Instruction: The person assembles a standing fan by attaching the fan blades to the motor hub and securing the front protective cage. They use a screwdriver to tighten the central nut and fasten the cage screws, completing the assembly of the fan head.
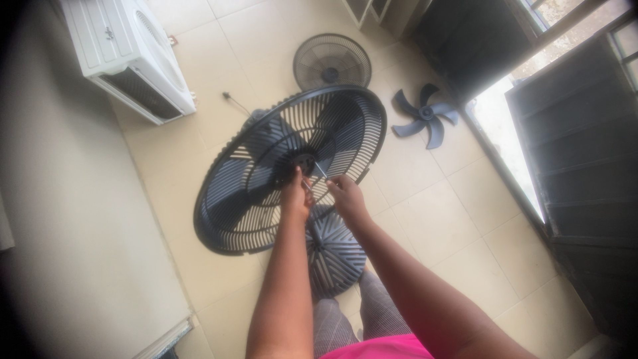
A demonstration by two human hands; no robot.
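Left hand: my left hand is clenched at the hub of the large black fan guard, fingers pinched on the centre, which seems to steady the grille so it doesn't swing.
Right hand: my right hand is closed around a thin screwdriver, its tip angled toward the hub, just beside the left hand.
Fan guard: it sits tilted up on the fan body, facing me, over the round ribbed fan base on the floor near my knees; the tilt brings the hub within reach of both hands.
Second grille: a smaller wire fan grille lies flat on the tiled floor beyond the guard, well apart from my hands.
Blade: the dark fan blade lies alone on the tiles to the right, near the open door.
Other things: a white air-conditioner unit stands at upper left against the wall.
Unclear: I cannot tell whether the tip meets a screw.
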